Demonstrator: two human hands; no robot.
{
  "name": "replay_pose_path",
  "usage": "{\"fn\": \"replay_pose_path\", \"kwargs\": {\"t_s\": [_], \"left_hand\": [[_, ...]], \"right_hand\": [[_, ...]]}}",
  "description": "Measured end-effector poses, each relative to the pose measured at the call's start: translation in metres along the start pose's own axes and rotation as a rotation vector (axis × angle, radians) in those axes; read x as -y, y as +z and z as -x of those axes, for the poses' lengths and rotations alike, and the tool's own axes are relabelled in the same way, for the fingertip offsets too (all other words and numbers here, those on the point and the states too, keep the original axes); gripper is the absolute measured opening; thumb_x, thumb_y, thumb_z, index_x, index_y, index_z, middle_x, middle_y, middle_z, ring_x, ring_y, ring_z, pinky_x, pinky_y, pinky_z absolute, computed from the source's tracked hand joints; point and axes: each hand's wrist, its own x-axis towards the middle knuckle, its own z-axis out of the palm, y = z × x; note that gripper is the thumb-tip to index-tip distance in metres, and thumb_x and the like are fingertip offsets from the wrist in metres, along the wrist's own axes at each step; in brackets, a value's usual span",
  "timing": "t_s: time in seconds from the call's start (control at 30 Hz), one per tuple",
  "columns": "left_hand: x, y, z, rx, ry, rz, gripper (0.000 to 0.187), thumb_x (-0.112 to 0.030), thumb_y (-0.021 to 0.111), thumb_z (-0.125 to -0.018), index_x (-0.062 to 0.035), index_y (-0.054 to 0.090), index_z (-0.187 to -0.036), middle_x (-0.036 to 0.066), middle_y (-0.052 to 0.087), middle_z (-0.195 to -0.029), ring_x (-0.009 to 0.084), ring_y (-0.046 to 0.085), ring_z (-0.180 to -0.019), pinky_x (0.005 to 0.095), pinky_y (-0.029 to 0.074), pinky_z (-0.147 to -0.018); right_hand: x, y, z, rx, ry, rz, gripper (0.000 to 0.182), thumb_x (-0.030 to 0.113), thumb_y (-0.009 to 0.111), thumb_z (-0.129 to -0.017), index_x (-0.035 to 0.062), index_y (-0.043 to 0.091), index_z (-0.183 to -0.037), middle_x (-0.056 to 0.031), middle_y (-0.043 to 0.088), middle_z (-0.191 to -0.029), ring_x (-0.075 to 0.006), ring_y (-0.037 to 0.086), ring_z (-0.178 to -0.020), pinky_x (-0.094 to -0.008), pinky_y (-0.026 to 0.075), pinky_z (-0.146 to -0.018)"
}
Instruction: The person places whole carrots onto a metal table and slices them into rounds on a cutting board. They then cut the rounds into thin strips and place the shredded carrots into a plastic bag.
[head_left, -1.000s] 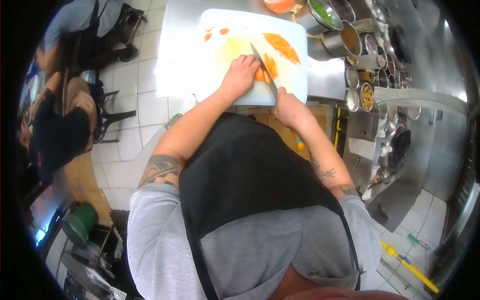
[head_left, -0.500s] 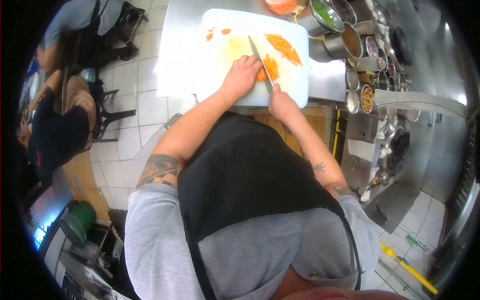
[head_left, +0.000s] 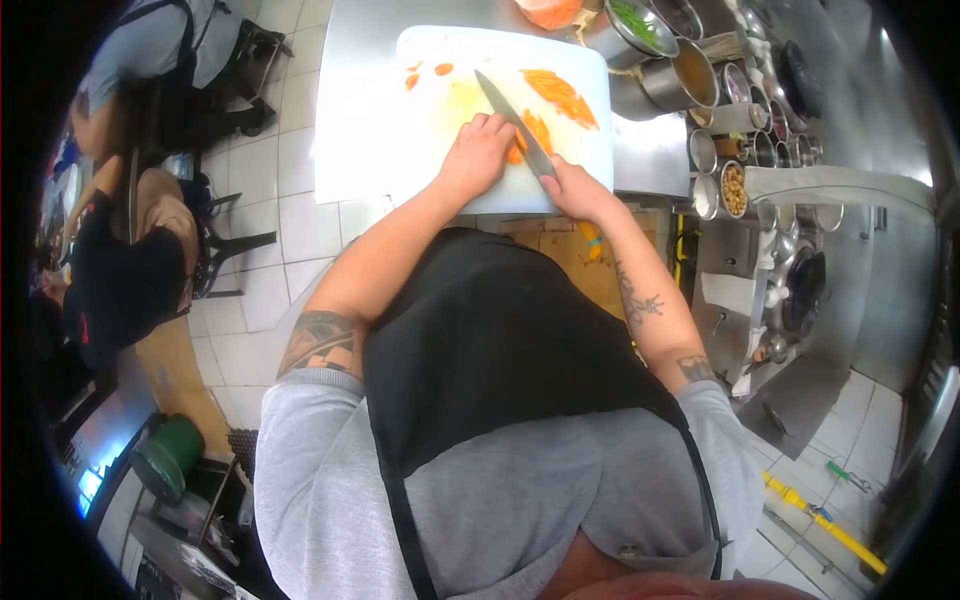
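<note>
On the white cutting board (head_left: 430, 125), my left hand (head_left: 479, 155) presses curled fingers down on carrot slices (head_left: 515, 154). The handle of a kitchen knife (head_left: 515, 122) is gripped in my right hand (head_left: 578, 190), at the board's near right part. Its broad blade slants toward the far left, right beside my left fingertips. Cut carrot pieces (head_left: 537, 128) lie just past the blade. A pile of carrot strips (head_left: 562, 95) rests farther right on the board. Several small carrot pieces (head_left: 444, 69) lie near the far left corner.
The board sits on a steel table (head_left: 355, 60). Beyond its right side stand a bowl with green strips (head_left: 638, 25), a pot of brown liquid (head_left: 693, 78) and several small metal containers (head_left: 734, 190). At the left, two people (head_left: 130, 260) are by another counter.
My right hand has shifted slightly right, and the knife now slants more to the left with more of its blade face showing. My left hand stays on the carrot slices.
</note>
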Motion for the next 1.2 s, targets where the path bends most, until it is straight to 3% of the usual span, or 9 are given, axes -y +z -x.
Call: {"fn": "replay_pose_path", "kwargs": {"t_s": [0.07, 0.1, 0.2, 0.43, 0.7, 0.9, 1.2], "left_hand": [[0.0, -0.003, 0.003, -0.009, -0.02, 0.048, 0.024, -0.01, 0.059, -0.093, -0.0051, 0.065, -0.116, 0.013, 0.061, -0.118, 0.0328, 0.056, -0.115, 0.0448, 0.046, -0.101], [0.002, -0.007, 0.004, -0.061, -0.003, 0.056, 0.024, -0.009, 0.061, -0.093, -0.005, 0.065, -0.116, 0.013, 0.061, -0.118, 0.0332, 0.056, -0.115, 0.0449, 0.046, -0.1], [0.006, -0.016, 0.009, -0.169, 0.03, 0.082, 0.023, -0.008, 0.065, -0.092, -0.0046, 0.065, -0.114, 0.014, 0.061, -0.117, 0.0347, 0.057, -0.113, 0.0451, 0.048, -0.099], [0.009, -0.008, 0.009, -0.066, 0.048, -0.008, 0.021, -0.009, 0.066, -0.09, -0.0066, 0.067, -0.111, 0.013, 0.061, -0.109, 0.0349, 0.058, -0.108, 0.0447, 0.049, -0.096], [0.008, -0.005, 0.01, -0.092, 0.066, -0.062, 0.025, -0.011, 0.065, -0.088, -0.0082, 0.066, -0.113, 0.012, 0.059, -0.108, 0.0341, 0.057, -0.108, 0.0449, 0.049, -0.094], [0.005, -0.007, 0.008, -0.052, 0.007, -0.063, 0.026, -0.012, 0.064, -0.088, -0.0088, 0.066, -0.114, 0.013, 0.059, -0.11, 0.0348, 0.057, -0.11, 0.0463, 0.049, -0.096], [0.002, -0.002, 0.01, -0.121, -0.031, -0.018, 0.022, -0.016, 0.066, -0.092, -0.011, 0.068, -0.113, 0.012, 0.059, -0.109, 0.0331, 0.057, -0.108, 0.0449, 0.048, -0.095]], "right_hand": [[0.004, -0.019, 0.001, 0.051, 0.072, -0.06, 0.023, 0.02, 0.052, -0.108, -0.0031, 0.05, -0.11, -0.0247, 0.071, -0.082, -0.033, 0.07, -0.057, -0.0452, 0.057, -0.058], [0.005, -0.02, 0.0, 0.004, 0.052, -0.004, 0.025, 0.023, 0.053, -0.107, -0.0023, 0.054, -0.107, -0.0263, 0.072, -0.088, -0.0401, 0.072, -0.067, -0.0491, 0.057, -0.065], [0.015, -0.014, 0.007, -0.042, 0.113, 0.246, 0.033, 0.024, 0.051, -0.105, -0.0011, 0.057, -0.125, -0.0317, 0.073, -0.104, -0.0472, 0.071, -0.101, -0.0549, 0.055, -0.091], [0.052, 0.025, 0.01, -0.063, 0.218, 0.239, 0.03, 0.012, 0.044, -0.099, -0.0043, 0.052, -0.122, -0.0321, 0.073, -0.101, -0.0479, 0.071, -0.1, -0.0548, 0.056, -0.09], [0.091, -0.032, 0.038, 0.069, 0.204, 0.331, 0.029, 0.006, 0.045, -0.095, -0.0047, 0.051, -0.121, -0.0327, 0.073, -0.1, -0.0475, 0.072, -0.098, -0.0548, 0.056, -0.089], [0.089, -0.025, 0.062, 0.17, 0.285, 0.37, 0.029, 0.004, 0.047, -0.093, -0.0052, 0.049, -0.121, -0.031, 0.073, -0.1, -0.0471, 0.072, -0.098, -0.0548, 0.056, -0.088], [0.074, -0.027, 0.063, 0.06, 0.229, 0.435, 0.026, 0.006, 0.046, -0.096, 0.0, 0.048, -0.121, -0.0299, 0.073, -0.097, -0.0465, 0.072, -0.096, -0.0567, 0.056, -0.084]]}}
